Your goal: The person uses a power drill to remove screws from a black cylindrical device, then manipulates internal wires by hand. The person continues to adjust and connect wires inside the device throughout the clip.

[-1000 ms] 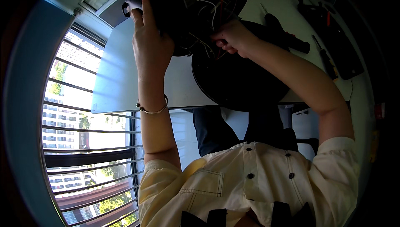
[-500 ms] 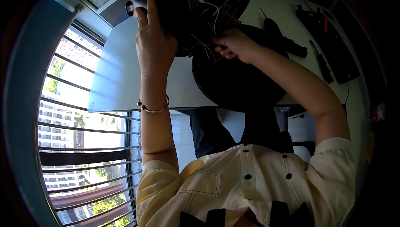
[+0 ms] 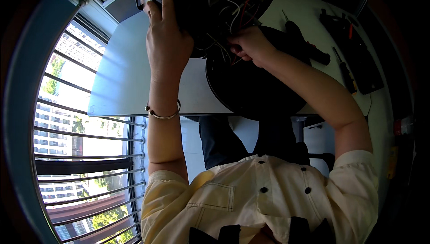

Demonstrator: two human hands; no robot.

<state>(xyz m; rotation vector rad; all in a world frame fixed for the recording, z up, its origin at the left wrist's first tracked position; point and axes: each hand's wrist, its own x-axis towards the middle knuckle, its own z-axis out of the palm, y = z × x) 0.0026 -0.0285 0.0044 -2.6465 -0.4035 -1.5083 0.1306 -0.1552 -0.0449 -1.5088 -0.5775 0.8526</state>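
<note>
Shows a round black housing (image 3: 192,4) at the top of the view, above the desk (image 3: 130,83), with the open face toward the right; contains white and red wires (image 3: 237,7) and small connectors, in an interior otherwise too dark to read. Held at the outer wall by the left grip (image 3: 169,47), forefinger extended. At the lower opening, note the right grip (image 3: 251,44), narrow, pinched on thin wires; cannot tell which strand. Beneath, a large black disc (image 3: 255,87). Farther right, a long black tray (image 3: 360,62) bearing a red piece (image 3: 350,31), just beside a screwdriver (image 3: 347,76).
</note>
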